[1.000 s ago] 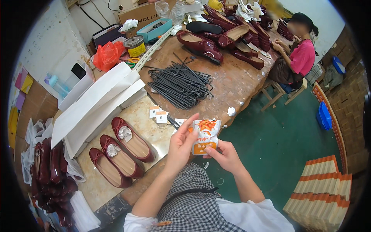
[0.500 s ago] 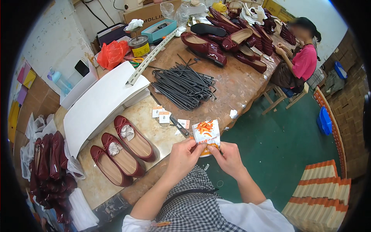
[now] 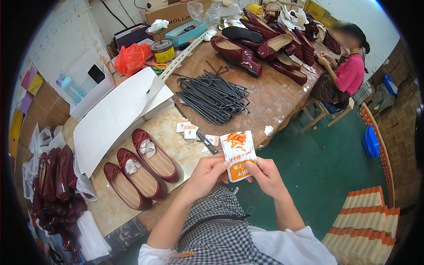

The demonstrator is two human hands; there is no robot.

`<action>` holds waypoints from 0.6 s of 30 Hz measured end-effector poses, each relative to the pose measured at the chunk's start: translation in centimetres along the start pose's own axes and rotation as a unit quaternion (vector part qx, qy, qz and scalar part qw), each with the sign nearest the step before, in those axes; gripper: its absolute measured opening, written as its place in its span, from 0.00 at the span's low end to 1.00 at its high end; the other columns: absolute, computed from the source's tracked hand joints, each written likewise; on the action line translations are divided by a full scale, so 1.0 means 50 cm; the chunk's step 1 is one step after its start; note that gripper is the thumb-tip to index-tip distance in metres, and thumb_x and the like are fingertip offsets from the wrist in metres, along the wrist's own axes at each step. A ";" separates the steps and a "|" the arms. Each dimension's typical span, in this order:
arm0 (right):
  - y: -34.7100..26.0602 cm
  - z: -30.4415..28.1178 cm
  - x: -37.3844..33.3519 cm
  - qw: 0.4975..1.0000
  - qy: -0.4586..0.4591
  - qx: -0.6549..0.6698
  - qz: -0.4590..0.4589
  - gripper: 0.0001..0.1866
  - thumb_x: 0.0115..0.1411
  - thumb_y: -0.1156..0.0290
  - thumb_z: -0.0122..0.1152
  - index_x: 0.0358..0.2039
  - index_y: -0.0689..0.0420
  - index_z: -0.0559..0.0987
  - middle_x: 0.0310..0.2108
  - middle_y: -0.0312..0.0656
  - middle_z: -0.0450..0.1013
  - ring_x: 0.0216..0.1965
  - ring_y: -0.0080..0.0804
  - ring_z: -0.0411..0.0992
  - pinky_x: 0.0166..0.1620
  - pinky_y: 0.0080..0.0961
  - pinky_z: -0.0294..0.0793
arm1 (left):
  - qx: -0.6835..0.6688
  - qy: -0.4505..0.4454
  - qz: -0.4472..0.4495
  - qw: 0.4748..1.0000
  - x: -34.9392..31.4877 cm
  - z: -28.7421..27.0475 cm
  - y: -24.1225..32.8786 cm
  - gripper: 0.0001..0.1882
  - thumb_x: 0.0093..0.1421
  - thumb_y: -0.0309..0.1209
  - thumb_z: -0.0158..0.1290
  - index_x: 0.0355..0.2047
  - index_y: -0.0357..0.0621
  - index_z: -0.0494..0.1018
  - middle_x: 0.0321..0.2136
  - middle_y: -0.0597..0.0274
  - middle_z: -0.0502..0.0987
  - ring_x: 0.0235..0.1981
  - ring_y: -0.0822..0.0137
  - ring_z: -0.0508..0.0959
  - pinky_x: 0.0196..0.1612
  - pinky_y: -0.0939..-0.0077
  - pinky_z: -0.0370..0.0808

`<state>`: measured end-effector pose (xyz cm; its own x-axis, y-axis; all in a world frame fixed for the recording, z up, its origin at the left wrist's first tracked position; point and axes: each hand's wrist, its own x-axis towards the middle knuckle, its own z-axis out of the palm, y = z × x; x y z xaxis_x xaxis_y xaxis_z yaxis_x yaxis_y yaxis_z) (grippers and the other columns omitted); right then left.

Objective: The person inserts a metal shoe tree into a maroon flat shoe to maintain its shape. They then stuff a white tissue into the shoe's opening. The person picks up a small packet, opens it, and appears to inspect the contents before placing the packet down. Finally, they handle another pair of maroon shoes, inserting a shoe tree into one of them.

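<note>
A small white and orange snack packet (image 3: 239,152) is held upright over the table's front edge. My left hand (image 3: 207,173) grips its left side and my right hand (image 3: 266,176) its lower right side, thumbs on the front. Left of my hands, burgundy flat shoes with bows (image 3: 155,155) stand on the pale tabletop, some with crumpled paper in the toes. Just beyond the packet lie small white tags (image 3: 190,132) and a dark cutter-like tool (image 3: 206,142). Behind them is a heap of black bent sticks (image 3: 213,98).
White sheets (image 3: 117,117) are stacked at left, with a perforated metal strip (image 3: 183,54) behind. A pile of burgundy shoes (image 3: 240,55) fills the far table. A co-worker in a pink top (image 3: 349,73) sits at the far right. Orange-edged boxes (image 3: 362,227) stand at lower right.
My hands have shifted apart to the packet's sides, so more of its front shows. A corner of the top white sheet has lifted and curled near the metal strip.
</note>
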<state>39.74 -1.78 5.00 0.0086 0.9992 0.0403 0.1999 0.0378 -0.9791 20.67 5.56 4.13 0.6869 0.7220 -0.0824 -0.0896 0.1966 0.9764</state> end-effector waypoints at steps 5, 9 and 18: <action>-0.006 0.006 0.003 1.000 -0.007 0.027 0.006 0.16 0.66 0.64 0.49 0.29 0.63 0.78 0.16 0.33 0.70 0.18 0.17 0.66 0.23 0.19 0.64 | -0.019 -0.011 0.013 1.000 -0.004 0.000 0.017 0.15 0.64 0.30 0.44 0.37 0.29 0.75 0.34 0.58 0.77 0.31 0.71 0.76 0.34 0.77 0.74; 0.004 0.004 0.002 0.999 -0.008 0.042 0.018 0.16 0.66 0.64 0.50 0.30 0.63 0.78 0.16 0.33 0.70 0.19 0.16 0.66 0.23 0.18 0.64 | -0.029 -0.015 0.012 0.999 -0.004 0.006 0.018 0.13 0.64 0.29 0.48 0.38 0.30 0.76 0.32 0.62 0.77 0.29 0.74 0.75 0.33 0.80 0.74; -0.014 0.000 -0.001 0.999 -0.034 -0.017 -0.017 0.09 0.61 0.70 0.59 0.36 0.63 0.81 0.20 0.34 0.75 0.21 0.16 0.69 0.25 0.16 0.67 | 0.081 0.044 0.043 0.995 -0.005 0.018 0.020 0.12 0.63 0.30 0.51 0.39 0.33 0.77 0.30 0.62 0.76 0.22 0.77 0.74 0.25 0.83 0.73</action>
<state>39.60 -1.84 5.70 -0.0648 0.9962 0.0587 0.2320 0.0722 -0.9700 21.08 4.99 5.29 0.6150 0.7885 -0.0073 -0.0223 0.0266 0.9994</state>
